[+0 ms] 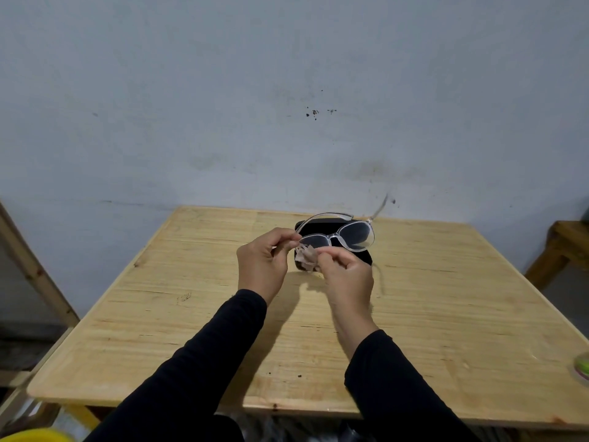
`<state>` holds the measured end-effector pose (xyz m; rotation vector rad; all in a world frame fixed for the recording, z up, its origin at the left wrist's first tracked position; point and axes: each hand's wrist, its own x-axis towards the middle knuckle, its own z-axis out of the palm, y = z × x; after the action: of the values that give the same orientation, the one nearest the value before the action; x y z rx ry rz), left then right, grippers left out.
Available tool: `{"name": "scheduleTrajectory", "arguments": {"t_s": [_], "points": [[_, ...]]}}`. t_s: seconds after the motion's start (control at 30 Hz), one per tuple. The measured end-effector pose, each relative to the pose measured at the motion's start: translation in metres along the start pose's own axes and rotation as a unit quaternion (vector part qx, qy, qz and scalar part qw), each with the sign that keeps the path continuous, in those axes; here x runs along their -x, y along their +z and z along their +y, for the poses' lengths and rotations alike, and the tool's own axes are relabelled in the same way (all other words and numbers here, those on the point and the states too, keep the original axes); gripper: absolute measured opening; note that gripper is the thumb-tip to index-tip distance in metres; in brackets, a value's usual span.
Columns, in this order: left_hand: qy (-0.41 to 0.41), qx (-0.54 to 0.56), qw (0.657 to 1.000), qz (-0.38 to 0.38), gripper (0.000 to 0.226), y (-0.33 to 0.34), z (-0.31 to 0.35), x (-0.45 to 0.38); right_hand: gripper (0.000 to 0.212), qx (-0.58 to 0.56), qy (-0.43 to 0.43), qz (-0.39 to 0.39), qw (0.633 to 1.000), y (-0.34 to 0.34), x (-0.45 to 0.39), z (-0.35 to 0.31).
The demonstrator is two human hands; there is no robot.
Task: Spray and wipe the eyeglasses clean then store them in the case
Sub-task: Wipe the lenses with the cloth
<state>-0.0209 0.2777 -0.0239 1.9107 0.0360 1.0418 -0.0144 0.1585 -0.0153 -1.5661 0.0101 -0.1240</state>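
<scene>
Clear-framed eyeglasses (pixel 350 236) with their arms unfolded are held up above the table. My left hand (pixel 264 260) pinches the left end of the frame. My right hand (pixel 345 275) pinches a small pale cloth (pixel 304 257) against the left lens. Behind and below the glasses lies a black case (pixel 322 226) on the table, mostly hidden by the glasses and my hands. No spray bottle is in view.
The wooden table (pixel 191 314) stands against a grey-blue wall. A green and pink object (pixel 581 368) sits at its right edge. A wooden stool (pixel 561 250) is to the right, a wooden frame (pixel 38 275) to the left, something yellow (pixel 32 437) at bottom left.
</scene>
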Motion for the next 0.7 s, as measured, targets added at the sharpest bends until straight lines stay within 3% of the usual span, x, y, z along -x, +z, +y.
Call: {"name": "scheduleTrajectory", "arguments": {"t_s": [0.13,0.23,0.37,0.53,0.7], "points": [[0.059,-0.020,0.998,-0.018,0.018,0.006,0.000,0.007,0.023,-0.075,0.000,0.108,0.991,0.017,0.004,0.003],[0.068,-0.005,0.998,-0.014,0.021,0.011,0.000,0.012,0.020,-0.118,0.004,0.128,0.985,0.027,0.001,0.002],[0.062,0.019,0.998,-0.001,0.022,0.005,-0.002,0.008,0.021,-0.160,0.025,0.035,0.986,0.023,-0.002,-0.002],[0.029,0.028,0.999,-0.004,0.032,-0.015,-0.007,-0.003,0.018,-0.093,0.037,-0.125,0.987,0.019,0.000,0.002],[-0.013,0.027,1.000,-0.008,0.031,-0.035,-0.018,-0.005,0.026,-0.038,0.004,-0.215,0.976,0.022,-0.001,0.007]]}}
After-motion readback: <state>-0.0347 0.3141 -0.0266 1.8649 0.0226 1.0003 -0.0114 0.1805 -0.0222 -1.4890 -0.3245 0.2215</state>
